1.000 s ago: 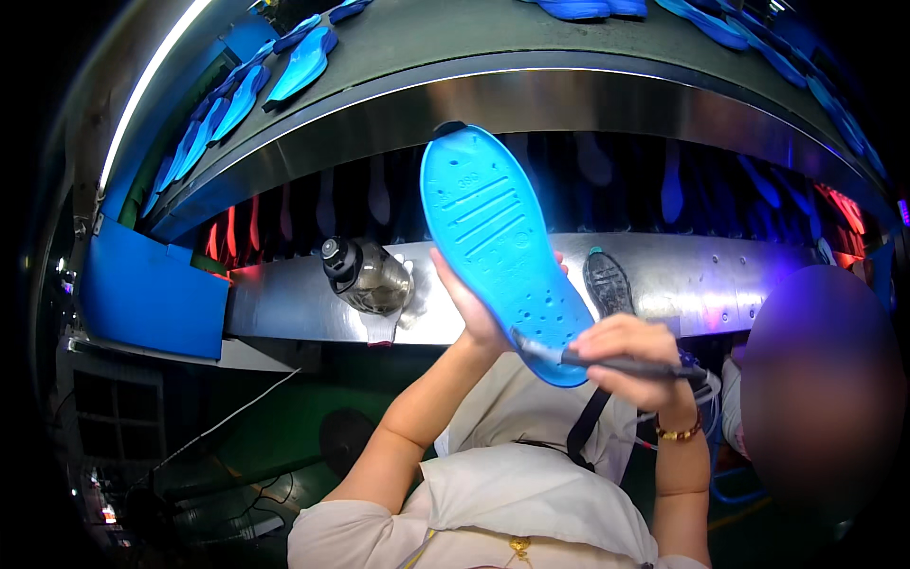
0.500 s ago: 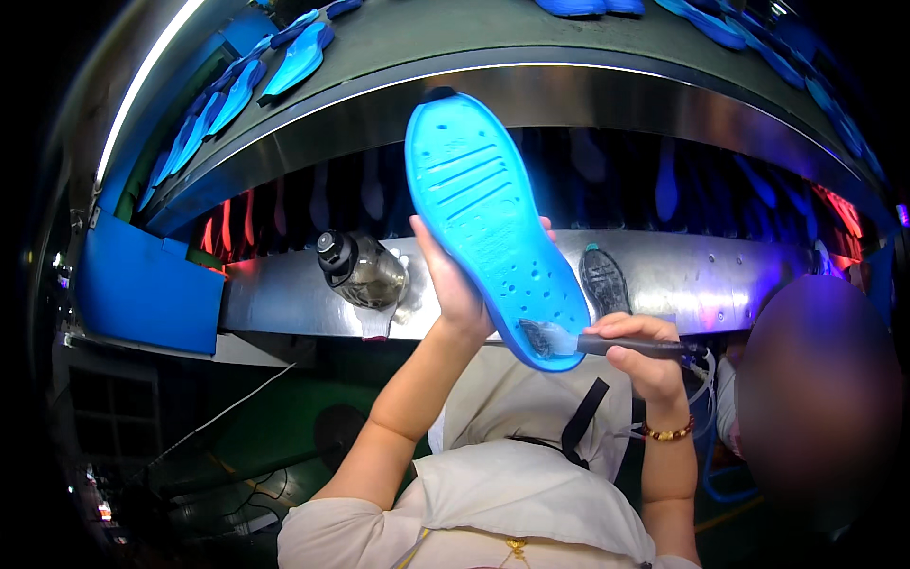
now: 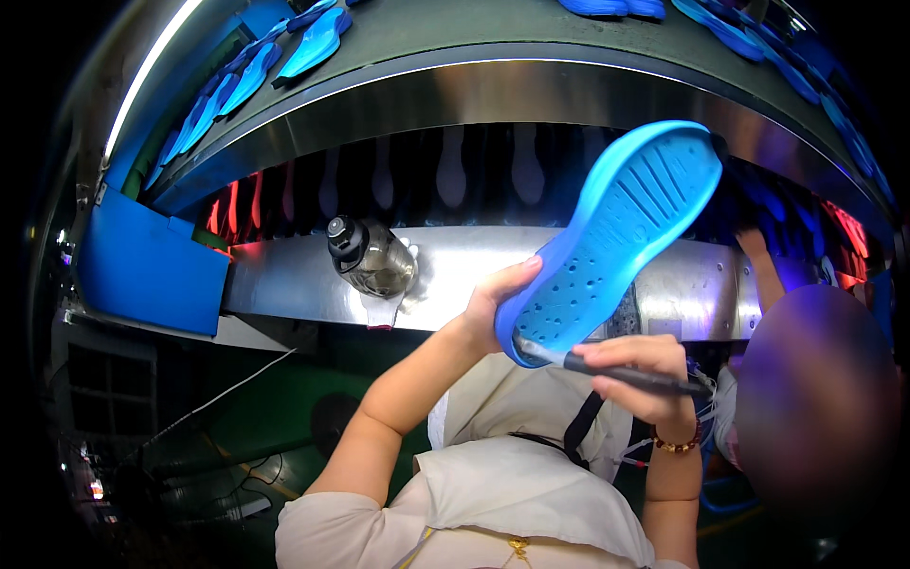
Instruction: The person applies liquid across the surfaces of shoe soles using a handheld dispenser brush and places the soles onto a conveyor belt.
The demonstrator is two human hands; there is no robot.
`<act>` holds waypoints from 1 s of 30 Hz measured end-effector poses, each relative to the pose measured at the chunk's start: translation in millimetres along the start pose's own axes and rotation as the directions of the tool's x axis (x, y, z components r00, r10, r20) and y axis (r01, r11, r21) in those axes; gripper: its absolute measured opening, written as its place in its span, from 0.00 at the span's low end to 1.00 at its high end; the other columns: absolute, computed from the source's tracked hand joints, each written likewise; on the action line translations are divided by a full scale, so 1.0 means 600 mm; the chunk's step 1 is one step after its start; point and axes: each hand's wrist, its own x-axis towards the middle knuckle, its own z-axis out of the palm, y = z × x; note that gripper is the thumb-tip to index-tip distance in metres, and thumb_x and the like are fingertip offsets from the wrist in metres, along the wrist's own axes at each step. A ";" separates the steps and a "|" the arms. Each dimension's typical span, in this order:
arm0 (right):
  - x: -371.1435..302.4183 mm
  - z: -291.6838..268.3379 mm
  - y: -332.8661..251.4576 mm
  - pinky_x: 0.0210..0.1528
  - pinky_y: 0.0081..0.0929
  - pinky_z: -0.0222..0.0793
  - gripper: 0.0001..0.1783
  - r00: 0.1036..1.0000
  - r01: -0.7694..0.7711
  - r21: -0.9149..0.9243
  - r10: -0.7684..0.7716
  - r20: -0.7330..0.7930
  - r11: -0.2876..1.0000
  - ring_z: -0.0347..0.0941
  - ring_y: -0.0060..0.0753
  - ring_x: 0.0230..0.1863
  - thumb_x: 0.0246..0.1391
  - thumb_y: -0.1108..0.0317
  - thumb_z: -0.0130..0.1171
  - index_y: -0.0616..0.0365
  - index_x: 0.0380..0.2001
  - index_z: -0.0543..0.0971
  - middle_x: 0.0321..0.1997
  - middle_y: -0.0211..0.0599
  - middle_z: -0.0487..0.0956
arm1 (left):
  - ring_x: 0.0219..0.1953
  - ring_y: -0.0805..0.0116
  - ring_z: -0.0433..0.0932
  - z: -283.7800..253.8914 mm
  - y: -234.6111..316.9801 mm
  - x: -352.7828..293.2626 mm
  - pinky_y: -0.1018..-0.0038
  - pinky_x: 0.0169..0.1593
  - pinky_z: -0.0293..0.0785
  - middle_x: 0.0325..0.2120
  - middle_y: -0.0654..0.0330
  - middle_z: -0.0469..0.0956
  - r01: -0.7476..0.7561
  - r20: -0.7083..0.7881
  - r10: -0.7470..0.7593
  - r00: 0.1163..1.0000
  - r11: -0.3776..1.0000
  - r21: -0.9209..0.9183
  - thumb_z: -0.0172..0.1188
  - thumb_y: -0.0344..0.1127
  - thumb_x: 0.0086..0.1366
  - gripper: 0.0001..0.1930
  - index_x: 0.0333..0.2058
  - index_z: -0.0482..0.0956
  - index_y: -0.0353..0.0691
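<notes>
My left hand (image 3: 495,302) grips a bright blue shoe sole (image 3: 599,242) by its left edge near the heel; most of its fingers are hidden behind the sole. The sole is tilted, toe up to the right, its inner face with slots and small holes toward me. In my right hand (image 3: 643,372) is a brush (image 3: 621,373) with a dark handle and pale bristles, a thin clear tube running from its handle end. The bristles touch the inside of the heel rim.
A dark translucent bottle (image 3: 374,261) lies on a cloth on the metal ledge (image 3: 284,280). A dark sole (image 3: 624,315) sits behind the blue one. Blue soles (image 3: 315,45) line the green conveyor belt (image 3: 455,28) above. Another person (image 3: 820,389) is close at my right.
The sole has turned clockwise, its toe swinging from upper left to upper right. The brush has shifted to the left side of the heel. Another person's arm now shows at the right.
</notes>
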 end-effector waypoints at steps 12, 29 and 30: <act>0.022 -0.055 -0.042 0.41 0.26 0.73 0.12 0.917 0.036 -0.147 0.026 0.398 0.988 0.76 0.37 0.39 0.38 0.79 0.62 0.61 0.31 0.79 0.37 0.42 0.79 | 0.45 0.65 0.71 -0.002 0.046 -0.004 0.73 0.51 0.64 0.47 0.49 0.69 0.503 -0.152 -0.483 0.862 0.783 0.366 0.49 0.47 0.57 0.31 0.53 0.62 0.30; -0.004 -0.082 -0.010 0.44 0.27 0.72 0.12 0.926 -0.005 -0.164 0.067 0.371 0.986 0.76 0.37 0.41 0.39 0.80 0.61 0.63 0.32 0.78 0.37 0.44 0.78 | 0.47 0.61 0.70 -0.012 0.075 -0.049 0.70 0.52 0.64 0.47 0.47 0.69 0.499 -0.297 -0.424 0.856 0.828 0.256 0.52 0.48 0.55 0.31 0.51 0.65 0.28; -0.007 -0.084 -0.007 0.44 0.27 0.72 0.12 0.927 -0.006 -0.161 0.066 0.369 0.987 0.76 0.37 0.41 0.39 0.80 0.61 0.63 0.32 0.78 0.37 0.44 0.78 | 0.47 0.62 0.70 -0.009 0.076 -0.057 0.71 0.50 0.65 0.47 0.47 0.69 0.481 -0.328 -0.395 0.858 0.843 0.243 0.51 0.50 0.56 0.31 0.51 0.64 0.29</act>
